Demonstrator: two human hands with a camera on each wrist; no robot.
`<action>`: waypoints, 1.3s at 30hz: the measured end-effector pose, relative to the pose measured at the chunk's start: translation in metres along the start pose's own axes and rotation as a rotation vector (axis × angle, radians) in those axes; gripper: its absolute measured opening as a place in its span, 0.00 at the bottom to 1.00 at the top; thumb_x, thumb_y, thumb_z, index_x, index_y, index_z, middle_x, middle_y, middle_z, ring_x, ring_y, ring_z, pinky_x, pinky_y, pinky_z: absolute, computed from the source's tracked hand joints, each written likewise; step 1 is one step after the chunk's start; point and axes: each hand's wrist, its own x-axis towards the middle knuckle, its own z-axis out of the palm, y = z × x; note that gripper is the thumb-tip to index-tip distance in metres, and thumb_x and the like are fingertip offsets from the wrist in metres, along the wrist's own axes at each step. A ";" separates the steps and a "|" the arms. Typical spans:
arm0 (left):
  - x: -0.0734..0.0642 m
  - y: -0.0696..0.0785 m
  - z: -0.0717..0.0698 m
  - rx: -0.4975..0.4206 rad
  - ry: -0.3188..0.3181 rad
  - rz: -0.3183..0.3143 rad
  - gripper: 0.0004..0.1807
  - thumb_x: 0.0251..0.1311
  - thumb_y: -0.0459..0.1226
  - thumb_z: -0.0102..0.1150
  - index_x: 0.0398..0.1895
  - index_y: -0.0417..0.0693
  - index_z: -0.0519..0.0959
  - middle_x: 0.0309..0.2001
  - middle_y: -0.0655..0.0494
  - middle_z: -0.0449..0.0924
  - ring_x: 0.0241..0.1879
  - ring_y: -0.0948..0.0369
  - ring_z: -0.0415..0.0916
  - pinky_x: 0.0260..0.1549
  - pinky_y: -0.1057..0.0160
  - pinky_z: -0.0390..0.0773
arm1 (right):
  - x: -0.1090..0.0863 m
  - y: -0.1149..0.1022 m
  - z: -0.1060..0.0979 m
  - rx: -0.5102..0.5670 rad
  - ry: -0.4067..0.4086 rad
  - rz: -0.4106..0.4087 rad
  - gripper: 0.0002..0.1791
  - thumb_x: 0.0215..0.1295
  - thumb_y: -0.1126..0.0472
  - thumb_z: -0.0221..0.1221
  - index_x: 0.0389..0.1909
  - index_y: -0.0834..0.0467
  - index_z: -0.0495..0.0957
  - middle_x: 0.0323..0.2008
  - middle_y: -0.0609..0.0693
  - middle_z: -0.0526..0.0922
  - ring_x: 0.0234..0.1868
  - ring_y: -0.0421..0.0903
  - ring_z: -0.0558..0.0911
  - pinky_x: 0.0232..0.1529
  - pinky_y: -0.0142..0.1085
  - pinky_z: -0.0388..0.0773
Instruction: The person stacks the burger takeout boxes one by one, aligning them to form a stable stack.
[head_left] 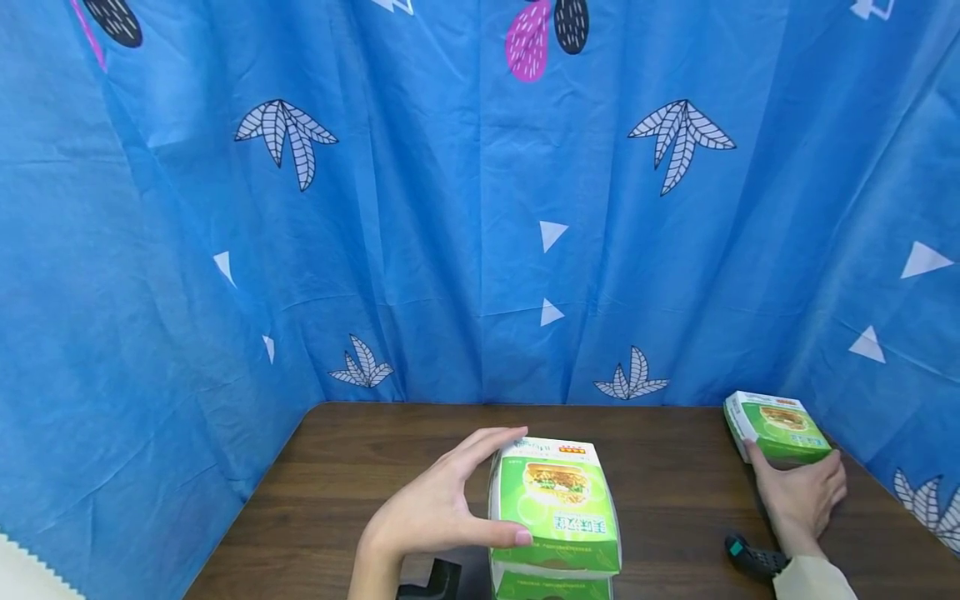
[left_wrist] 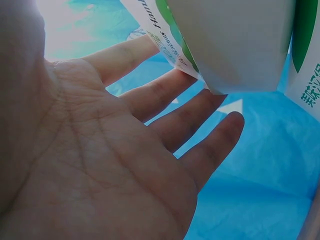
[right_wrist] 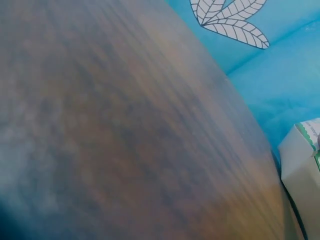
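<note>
A green and white burger box [head_left: 558, 521] with a burger picture on its lid is in front of me in the head view. My left hand [head_left: 438, 504] grips it from the left, thumb at the near side and fingertips at the far left edge. Just under it shows a second green burger box [head_left: 555, 587], cut off by the frame's bottom. At the far right, my right hand [head_left: 801, 492] holds another burger box [head_left: 783, 429] between thumb and fingers. In the left wrist view the fingertips lie against the white side of a box [left_wrist: 235, 45].
The dark wooden table [head_left: 360, 467] ends at a blue patterned curtain [head_left: 450, 250] at the back and sides. A black strap device [head_left: 753, 558] sits on the right wrist, and a black piece [head_left: 431, 581] shows beside the left one.
</note>
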 end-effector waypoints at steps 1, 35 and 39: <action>0.000 0.000 0.000 0.001 0.000 0.000 0.45 0.45 0.58 0.71 0.68 0.80 0.58 0.66 0.76 0.61 0.62 0.65 0.62 0.56 0.55 0.71 | 0.000 0.000 0.000 0.000 -0.002 -0.004 0.65 0.54 0.34 0.61 0.75 0.60 0.29 0.74 0.67 0.38 0.71 0.66 0.44 0.66 0.62 0.50; 0.002 0.001 -0.002 -0.023 -0.001 -0.042 0.44 0.46 0.58 0.70 0.68 0.80 0.59 0.67 0.75 0.60 0.62 0.64 0.61 0.56 0.53 0.71 | -0.011 -0.008 -0.006 0.019 -0.040 -0.068 0.62 0.55 0.38 0.62 0.75 0.64 0.34 0.73 0.70 0.41 0.72 0.67 0.44 0.69 0.60 0.45; 0.002 -0.001 0.000 0.004 0.013 -0.009 0.44 0.46 0.58 0.70 0.68 0.79 0.59 0.67 0.75 0.61 0.63 0.66 0.62 0.57 0.53 0.71 | -0.013 -0.006 -0.006 0.034 -0.028 -0.068 0.62 0.55 0.39 0.63 0.75 0.64 0.34 0.73 0.69 0.42 0.72 0.67 0.45 0.70 0.59 0.45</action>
